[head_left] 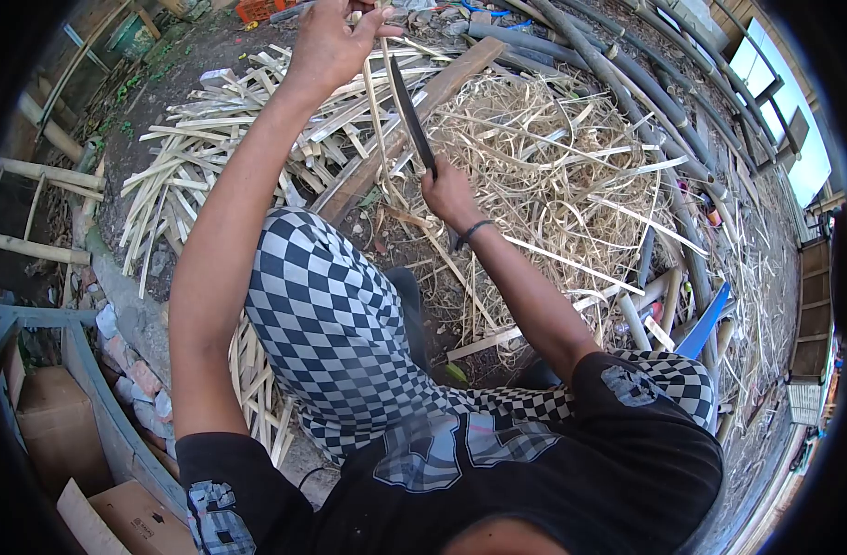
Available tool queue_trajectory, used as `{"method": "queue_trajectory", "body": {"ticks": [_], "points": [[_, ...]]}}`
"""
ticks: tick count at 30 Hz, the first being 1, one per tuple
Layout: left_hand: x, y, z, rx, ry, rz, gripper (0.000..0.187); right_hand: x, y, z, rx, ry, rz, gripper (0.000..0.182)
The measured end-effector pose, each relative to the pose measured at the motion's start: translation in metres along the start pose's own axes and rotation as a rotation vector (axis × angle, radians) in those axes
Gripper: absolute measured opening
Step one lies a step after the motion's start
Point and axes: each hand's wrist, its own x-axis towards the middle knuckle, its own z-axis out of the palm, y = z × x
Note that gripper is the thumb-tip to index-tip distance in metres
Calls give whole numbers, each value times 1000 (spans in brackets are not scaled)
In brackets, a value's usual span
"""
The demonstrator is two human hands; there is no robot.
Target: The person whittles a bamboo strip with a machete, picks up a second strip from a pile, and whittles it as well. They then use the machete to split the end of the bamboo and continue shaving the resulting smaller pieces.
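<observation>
At the top of the view my left hand (338, 42) is raised, its fingers closed on the upper end of a thin bamboo strip (374, 109). The pale strip hangs down, slightly bowed, toward my knees. My right hand (449, 192) is wrapped round the handle of a long knife (410, 116). Its dark blade points up and away from me, close beside the strip, with the tip near my left hand. A wide wooden plank (357, 183) lies slanting on the ground below the blade.
Split bamboo strips (197, 166) are piled at the left, and a heap of curled shavings (544, 166) covers the ground at the right. Bamboo poles (659, 102) lie beyond it. A blue blade-shaped object (704, 322) leans at the right. Cardboard boxes (61, 421) stand lower left.
</observation>
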Motion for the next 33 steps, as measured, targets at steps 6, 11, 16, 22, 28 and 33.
{"method": "queue_trajectory", "body": {"ticks": [6,11,16,22,28,33], "points": [[3,-11,-8,-51,-34,-10,12,15,-13,-28,76,64,-54,21],[1,-2,-7,-36,-63,-39,12,-3,10,2,56,58,23,20],[0,-7,-9,-15,-3,-32,13,-8,70,32,-55,-66,156,25],[2,-3,-10,50,-29,-57,12,-13,43,6,-85,-79,67,30],[8,-7,-13,20,-26,-83,14,-48,123,36,-260,-214,287,28],[3,-12,-10,7,13,-55,13,-46,104,34,-214,-207,267,32]]}}
